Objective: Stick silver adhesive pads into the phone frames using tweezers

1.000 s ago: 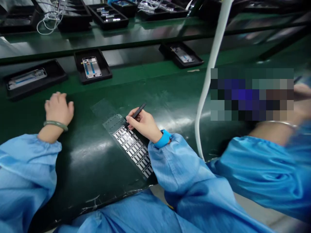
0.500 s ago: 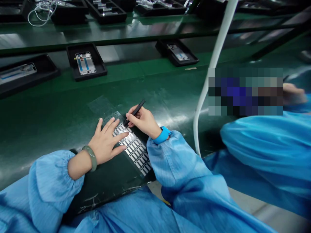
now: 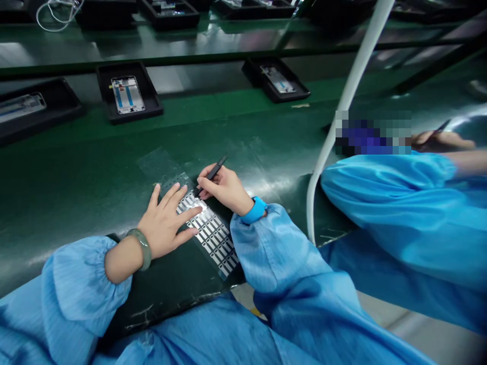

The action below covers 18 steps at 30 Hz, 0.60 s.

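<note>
A clear sheet of small black-and-white adhesive pieces lies aslant on the green bench top. My left hand rests over its left edge with the fingers spread, holding nothing. Pinched in my right hand is a pair of black tweezers. Their lower end meets the upper part of the sheet, just beyond my left fingertips. Whether the tips grip a piece is too small to tell. A clear plastic film lies past the sheet's far end.
Black trays hold phone frames: one left, one centre left, one farther right. A white pole rises at right. Beyond it is a co-worker's blue sleeve. More trays stand on the raised shelf.
My hands and the tweezers keep nearly the same place on the sheet. The view has shifted slightly, and the co-worker's arm at right has moved leftward.
</note>
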Each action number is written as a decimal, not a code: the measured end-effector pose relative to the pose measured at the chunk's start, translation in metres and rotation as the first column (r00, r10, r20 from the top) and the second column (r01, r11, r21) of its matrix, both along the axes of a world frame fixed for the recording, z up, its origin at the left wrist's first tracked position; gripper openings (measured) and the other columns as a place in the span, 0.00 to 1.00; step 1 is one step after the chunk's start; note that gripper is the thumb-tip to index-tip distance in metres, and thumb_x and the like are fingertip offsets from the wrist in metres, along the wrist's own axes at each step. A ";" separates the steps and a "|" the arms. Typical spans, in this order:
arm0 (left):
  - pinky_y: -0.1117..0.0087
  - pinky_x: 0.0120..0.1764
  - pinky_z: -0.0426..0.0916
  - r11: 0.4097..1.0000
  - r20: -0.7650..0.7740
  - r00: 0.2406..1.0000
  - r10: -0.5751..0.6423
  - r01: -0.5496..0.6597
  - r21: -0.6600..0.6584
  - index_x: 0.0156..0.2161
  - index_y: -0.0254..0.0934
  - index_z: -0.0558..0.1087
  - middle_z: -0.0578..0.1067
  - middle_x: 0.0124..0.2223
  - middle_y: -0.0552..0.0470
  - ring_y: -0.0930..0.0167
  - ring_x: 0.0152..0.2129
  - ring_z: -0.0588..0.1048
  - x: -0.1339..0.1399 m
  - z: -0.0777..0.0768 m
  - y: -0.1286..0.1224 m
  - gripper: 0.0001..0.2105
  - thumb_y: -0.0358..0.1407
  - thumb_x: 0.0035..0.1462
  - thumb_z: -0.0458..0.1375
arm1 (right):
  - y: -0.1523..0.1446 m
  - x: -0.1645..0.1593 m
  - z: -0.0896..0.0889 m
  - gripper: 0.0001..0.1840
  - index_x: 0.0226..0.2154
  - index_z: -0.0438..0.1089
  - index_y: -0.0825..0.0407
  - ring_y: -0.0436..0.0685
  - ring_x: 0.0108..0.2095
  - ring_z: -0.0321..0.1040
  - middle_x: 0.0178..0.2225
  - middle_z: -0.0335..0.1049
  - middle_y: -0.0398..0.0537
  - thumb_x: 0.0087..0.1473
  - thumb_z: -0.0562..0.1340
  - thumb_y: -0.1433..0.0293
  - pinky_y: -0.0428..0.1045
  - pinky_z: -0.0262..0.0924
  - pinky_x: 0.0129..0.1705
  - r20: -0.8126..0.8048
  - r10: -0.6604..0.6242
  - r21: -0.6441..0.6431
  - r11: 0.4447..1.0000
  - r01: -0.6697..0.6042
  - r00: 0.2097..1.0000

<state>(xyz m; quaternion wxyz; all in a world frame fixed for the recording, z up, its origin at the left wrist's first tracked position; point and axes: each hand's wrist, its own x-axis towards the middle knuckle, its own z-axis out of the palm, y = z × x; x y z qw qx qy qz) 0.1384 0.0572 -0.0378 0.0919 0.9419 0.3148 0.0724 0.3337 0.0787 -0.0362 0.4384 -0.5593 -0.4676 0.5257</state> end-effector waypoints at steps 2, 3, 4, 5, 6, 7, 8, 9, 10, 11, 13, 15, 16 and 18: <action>0.40 0.57 0.40 1.000 0.003 1.000 -0.008 0.008 -0.008 0.55 0.50 0.65 0.56 0.62 0.37 0.54 0.61 0.50 0.001 0.000 0.001 0.20 0.49 0.59 0.48 | 0.001 0.002 0.001 0.09 0.29 0.63 0.54 0.48 0.19 0.69 0.20 0.69 0.40 0.45 0.64 0.70 0.43 0.68 0.21 -0.067 -0.007 -0.034 0.999 0.005 0.998; 0.40 0.57 0.40 1.000 0.006 1.000 -0.015 0.015 -0.012 0.55 0.50 0.65 0.56 0.62 0.37 0.54 0.61 0.50 0.001 -0.001 0.002 0.20 0.49 0.59 0.48 | 0.002 0.003 0.003 0.09 0.29 0.63 0.55 0.48 0.18 0.69 0.20 0.69 0.41 0.44 0.64 0.71 0.42 0.68 0.20 -0.110 -0.012 -0.057 0.998 0.006 0.994; 0.40 0.57 0.40 1.000 0.008 1.000 -0.024 0.024 -0.014 0.54 0.50 0.65 0.56 0.62 0.38 0.54 0.61 0.51 0.001 -0.001 0.002 0.20 0.49 0.59 0.48 | 0.003 0.005 0.004 0.09 0.29 0.63 0.55 0.48 0.18 0.69 0.21 0.70 0.41 0.44 0.64 0.71 0.42 0.68 0.20 -0.160 -0.018 -0.082 0.997 0.005 0.987; 0.40 0.57 0.40 0.999 0.012 0.999 -0.036 0.036 -0.015 0.54 0.50 0.65 0.56 0.62 0.38 0.54 0.61 0.51 0.001 -0.001 0.003 0.19 0.49 0.59 0.49 | 0.003 0.006 0.005 0.10 0.29 0.63 0.55 0.47 0.18 0.68 0.21 0.71 0.42 0.43 0.65 0.70 0.41 0.68 0.20 -0.214 -0.027 -0.105 0.995 0.004 0.976; 0.39 0.57 0.40 0.999 0.019 0.998 -0.051 0.052 -0.014 0.54 0.50 0.65 0.56 0.62 0.38 0.53 0.61 0.50 0.002 -0.002 0.003 0.19 0.49 0.59 0.49 | 0.004 0.008 0.006 0.10 0.29 0.64 0.55 0.46 0.17 0.68 0.21 0.71 0.42 0.43 0.65 0.70 0.41 0.67 0.20 -0.270 -0.041 -0.123 0.992 0.008 0.962; 0.39 0.57 0.41 0.997 0.031 0.997 -0.069 0.070 -0.013 0.54 0.50 0.65 0.56 0.62 0.39 0.52 0.61 0.50 0.002 -0.002 0.004 0.20 0.49 0.58 0.50 | 0.005 0.010 0.006 0.11 0.29 0.64 0.54 0.46 0.17 0.67 0.21 0.71 0.42 0.43 0.65 0.70 0.41 0.67 0.20 -0.322 -0.062 -0.136 0.990 0.019 0.945; 0.38 0.56 0.41 0.996 0.052 0.995 -0.087 0.087 -0.012 0.54 0.49 0.64 0.55 0.62 0.39 0.52 0.61 0.50 0.003 -0.002 0.005 0.20 0.49 0.58 0.50 | 0.006 0.012 0.007 0.11 0.30 0.64 0.54 0.45 0.17 0.67 0.21 0.72 0.42 0.42 0.65 0.70 0.40 0.67 0.20 -0.368 -0.089 -0.145 0.989 0.037 0.926; 0.39 0.57 0.41 0.995 0.087 0.991 -0.098 0.099 -0.011 0.54 0.48 0.64 0.56 0.62 0.39 0.52 0.61 0.51 0.003 -0.003 0.008 0.20 0.49 0.58 0.51 | 0.007 0.015 0.007 0.11 0.30 0.64 0.54 0.45 0.17 0.67 0.21 0.72 0.42 0.43 0.65 0.70 0.40 0.67 0.20 -0.407 -0.118 -0.149 0.987 0.061 0.906; 0.41 0.58 0.42 0.995 0.141 0.985 -0.097 0.099 -0.009 0.54 0.45 0.64 0.57 0.62 0.40 0.54 0.61 0.52 0.003 -0.004 0.013 0.20 0.48 0.58 0.51 | 0.008 0.017 0.007 0.11 0.31 0.64 0.54 0.45 0.17 0.67 0.21 0.72 0.42 0.43 0.65 0.70 0.40 0.67 0.21 -0.440 -0.145 -0.150 0.985 0.086 0.886; 0.44 0.59 0.44 0.997 0.212 0.975 -0.072 0.073 0.000 0.53 0.43 0.64 0.59 0.61 0.41 0.57 0.60 0.54 0.002 -0.004 0.021 0.19 0.46 0.59 0.51 | 0.008 0.018 0.007 0.11 0.31 0.64 0.54 0.45 0.18 0.67 0.22 0.72 0.42 0.44 0.65 0.70 0.40 0.68 0.21 -0.468 -0.168 -0.153 0.982 0.107 0.868; 0.51 0.60 0.48 0.997 0.355 0.933 0.061 -0.074 0.024 0.50 0.38 0.65 0.63 0.58 0.42 0.62 0.58 0.59 -0.005 -0.005 0.044 0.16 0.42 0.60 0.50 | 0.009 0.020 0.007 0.09 0.31 0.64 0.54 0.45 0.18 0.68 0.22 0.73 0.42 0.46 0.64 0.71 0.40 0.68 0.22 -0.511 -0.203 -0.163 0.977 0.138 0.835; 0.56 0.59 0.52 0.953 0.432 0.863 0.260 -0.301 0.028 0.49 0.35 0.64 0.63 0.56 0.42 0.63 0.56 0.59 -0.017 -0.005 0.078 0.15 0.39 0.59 0.49 | 0.007 0.020 0.008 0.08 0.31 0.64 0.54 0.45 0.19 0.68 0.23 0.73 0.43 0.47 0.64 0.71 0.40 0.69 0.23 -0.539 -0.224 -0.180 0.972 0.149 0.812; 0.55 0.59 0.50 0.918 0.410 0.840 0.355 -0.397 0.019 0.50 0.35 0.63 0.60 0.57 0.42 0.61 0.58 0.56 -0.026 -0.004 0.097 0.17 0.40 0.59 0.48 | 0.006 0.019 0.008 0.08 0.31 0.64 0.54 0.46 0.19 0.69 0.23 0.73 0.43 0.48 0.64 0.71 0.41 0.69 0.23 -0.551 -0.225 -0.187 0.972 0.144 0.803; 0.47 0.60 0.39 0.892 0.375 0.824 0.425 -0.452 -0.018 0.57 0.35 0.52 0.47 0.63 0.43 0.53 0.61 0.45 -0.045 -0.004 0.139 0.23 0.42 0.59 0.47 | 0.005 0.017 0.009 0.08 0.31 0.65 0.55 0.46 0.20 0.70 0.24 0.73 0.44 0.48 0.64 0.72 0.41 0.70 0.25 -0.583 -0.195 -0.194 0.976 0.098 0.788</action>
